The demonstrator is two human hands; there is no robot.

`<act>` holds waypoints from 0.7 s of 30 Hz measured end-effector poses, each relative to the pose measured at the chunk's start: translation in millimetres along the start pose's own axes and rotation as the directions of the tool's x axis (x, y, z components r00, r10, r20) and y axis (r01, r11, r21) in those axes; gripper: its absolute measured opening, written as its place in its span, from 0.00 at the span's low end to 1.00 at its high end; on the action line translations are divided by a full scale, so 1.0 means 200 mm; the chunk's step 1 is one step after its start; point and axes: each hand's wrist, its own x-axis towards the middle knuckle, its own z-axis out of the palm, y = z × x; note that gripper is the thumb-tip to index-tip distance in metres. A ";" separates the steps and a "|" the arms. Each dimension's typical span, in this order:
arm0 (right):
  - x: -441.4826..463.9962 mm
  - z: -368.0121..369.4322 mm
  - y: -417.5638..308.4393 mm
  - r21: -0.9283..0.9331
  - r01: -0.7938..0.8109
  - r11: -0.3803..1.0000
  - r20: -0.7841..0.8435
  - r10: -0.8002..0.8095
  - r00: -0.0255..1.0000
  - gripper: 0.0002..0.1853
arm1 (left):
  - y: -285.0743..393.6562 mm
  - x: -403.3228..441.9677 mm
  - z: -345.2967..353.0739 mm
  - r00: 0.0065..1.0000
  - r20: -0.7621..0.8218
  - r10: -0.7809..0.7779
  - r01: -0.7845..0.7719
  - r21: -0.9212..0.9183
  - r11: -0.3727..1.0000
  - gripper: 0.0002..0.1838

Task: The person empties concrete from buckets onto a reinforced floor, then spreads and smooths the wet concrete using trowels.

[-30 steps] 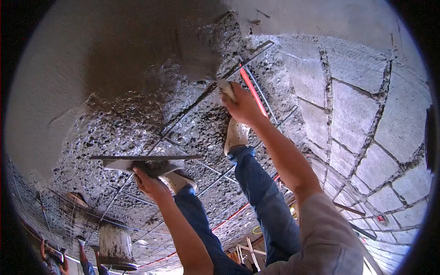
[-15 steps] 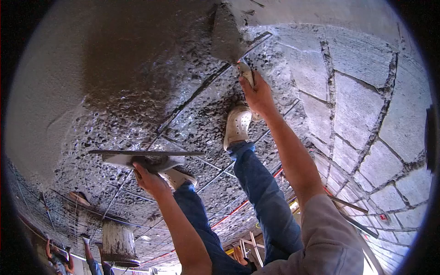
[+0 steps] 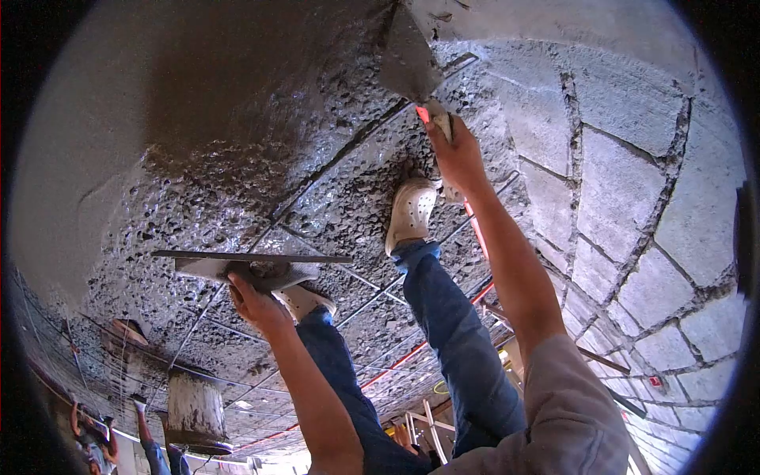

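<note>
My left hand [image 3: 257, 305] is closed round the handle of a plastering trowel [image 3: 293, 271], whose long flat blade is seen nearly edge-on above the rough concrete. In my right hand [image 3: 459, 154] is a pointing trowel [image 3: 408, 55] with a pale handle. Its mortar-smeared blade reaches over the wet concrete [image 3: 237, 103], close to the base of the block wall. I cannot tell whether the blade touches the surface. Below it, a reinforcing bar [image 3: 340, 162] crosses the stony, partly covered concrete.
A block wall [image 3: 617, 174] rises on the right. My pale clogs [image 3: 413, 207] stand on coarse concrete among crossing bars. A mortar-streaked bucket [image 3: 195, 412] is at lower left. Other people [image 3: 95, 439] are in the far lower left. A red line [image 3: 396, 368] runs behind my legs.
My right hand has shifted slightly right and down, and the pointing trowel's blade has tilted, with its red handle part now showing. My left hand and the plastering trowel have barely moved.
</note>
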 end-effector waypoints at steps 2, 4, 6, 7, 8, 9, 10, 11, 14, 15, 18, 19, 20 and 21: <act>-0.03 -0.02 -0.01 0.042 -0.087 0.995 0.042 0.085 0.995 0.20 | 0.02 -0.01 0.02 0.999 -0.025 -0.032 0.031 -0.045 0.999 0.34; 0.02 -0.01 0.01 -0.022 -0.035 0.999 0.023 0.036 0.999 0.20 | 0.03 -0.02 0.02 0.999 -0.011 -0.045 0.045 -0.039 0.998 0.35; 0.02 0.02 0.03 -0.081 0.012 0.997 0.012 -0.011 1.000 0.20 | 0.02 -0.01 0.01 0.999 -0.005 -0.039 0.039 -0.049 0.998 0.35; 0.01 0.01 0.01 -0.055 -0.027 0.998 0.031 0.029 0.999 0.20 | 0.01 -0.01 0.01 0.999 0.005 -0.037 0.037 -0.064 0.997 0.35; 0.00 0.00 0.01 -0.031 -0.069 0.997 0.048 0.071 0.996 0.20 | 0.01 -0.02 0.01 0.999 0.006 -0.041 0.041 -0.062 0.997 0.35; -0.01 0.00 0.03 -0.078 -0.039 0.996 0.029 0.041 0.999 0.19 | 0.01 -0.02 0.02 0.999 -0.004 -0.053 0.052 -0.067 0.996 0.35; -0.02 0.00 0.04 -0.076 -0.039 0.996 0.029 0.042 0.999 0.19 | 0.02 -0.02 0.02 0.998 -0.015 -0.062 0.061 -0.071 0.996 0.35; -0.03 0.01 0.04 -0.057 -0.018 0.998 0.042 0.020 0.999 0.18 | 0.02 -0.02 0.01 0.998 -0.019 -0.061 0.060 -0.068 0.996 0.35; -0.06 0.02 0.03 0.002 -0.027 1.000 0.051 0.027 0.998 0.17 | 0.00 -0.01 -0.01 0.999 0.026 -0.039 0.041 -0.080 0.996 0.34; -0.06 0.02 0.02 0.041 -0.058 0.997 0.043 0.057 0.997 0.16 | 0.00 -0.01 0.00 0.999 0.026 -0.047 0.049 -0.074 0.996 0.34; -0.04 0.05 0.06 -0.007 -0.002 1.000 0.013 0.002 1.000 0.17 | 0.01 -0.01 0.00 0.998 0.013 -0.058 0.059 -0.059 0.996 0.33; -0.03 0.05 0.04 -0.006 -0.003 1.000 0.014 0.003 1.000 0.17 | 0.01 -0.02 0.01 0.998 0.003 -0.064 0.065 -0.053 0.997 0.33; -0.02 0.04 0.02 -0.013 -0.023 1.000 0.047 0.024 0.999 0.17 | 0.02 -0.02 0.02 0.998 0.003 -0.065 0.065 -0.052 0.997 0.33; -0.01 0.03 0.00 -0.022 -0.043 0.999 0.080 0.045 0.996 0.18 | 0.03 -0.03 0.03 0.997 -0.003 -0.073 0.073 -0.053 0.996 0.32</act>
